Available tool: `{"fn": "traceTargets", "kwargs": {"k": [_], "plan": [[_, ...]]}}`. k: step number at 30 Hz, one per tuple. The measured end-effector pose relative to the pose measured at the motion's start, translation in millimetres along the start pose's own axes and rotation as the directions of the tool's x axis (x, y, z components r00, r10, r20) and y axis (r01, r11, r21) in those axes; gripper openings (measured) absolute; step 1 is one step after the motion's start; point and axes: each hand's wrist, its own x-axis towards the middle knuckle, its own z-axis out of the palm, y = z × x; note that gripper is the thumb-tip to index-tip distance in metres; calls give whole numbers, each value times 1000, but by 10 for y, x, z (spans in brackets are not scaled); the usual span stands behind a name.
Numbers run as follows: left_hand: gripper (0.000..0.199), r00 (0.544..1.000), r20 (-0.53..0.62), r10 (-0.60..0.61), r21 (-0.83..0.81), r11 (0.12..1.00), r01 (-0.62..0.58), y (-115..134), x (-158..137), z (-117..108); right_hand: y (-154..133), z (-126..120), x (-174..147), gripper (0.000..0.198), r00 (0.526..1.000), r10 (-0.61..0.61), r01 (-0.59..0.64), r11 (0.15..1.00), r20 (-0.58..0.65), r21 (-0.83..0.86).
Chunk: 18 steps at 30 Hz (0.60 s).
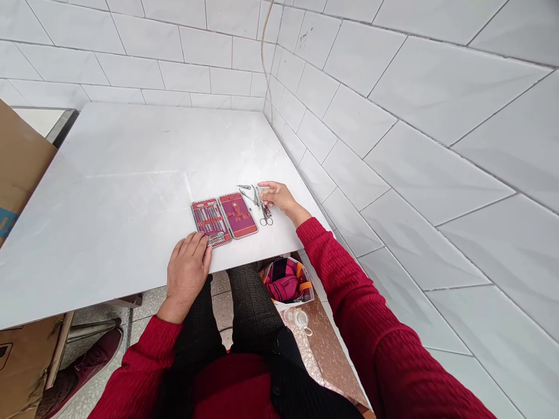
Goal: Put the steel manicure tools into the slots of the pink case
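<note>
An open manicure case with a red and purple lining lies on the white table. Its left half holds a row of slim metal tools; the straps on the right half show no tools. Silver nail clippers rest at the case's lower left part. My left hand lies flat beside them, fingertips at the case's edge. Right of the case, my right hand has thumb and fingers closing on metal nippers, partly hidden by the fingers. Small scissors and a small clipper lie close by.
White tiled walls border the table at the back and right. A cardboard box stands at the left edge. Below the table's front edge are a bag with pink cloth and a clear lidded container.
</note>
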Motion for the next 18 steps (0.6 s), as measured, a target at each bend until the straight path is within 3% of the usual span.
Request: {"fn": "traceTargets", "kwargs": {"k": [3,8,18], "plan": [[37,1000,11,-2,-7,1000,2,8,2,-12,34,84,19,51,995,-53,43,991,81,130],[36,1000,12,6,28,1000,-7,20,0,-24,99,271,92,46,981,-149,125,975,121,183],[34,999,4,45,89,995,-45,35,1,-53,202,533,175,44,974,-218,202,960,64,195]]}}
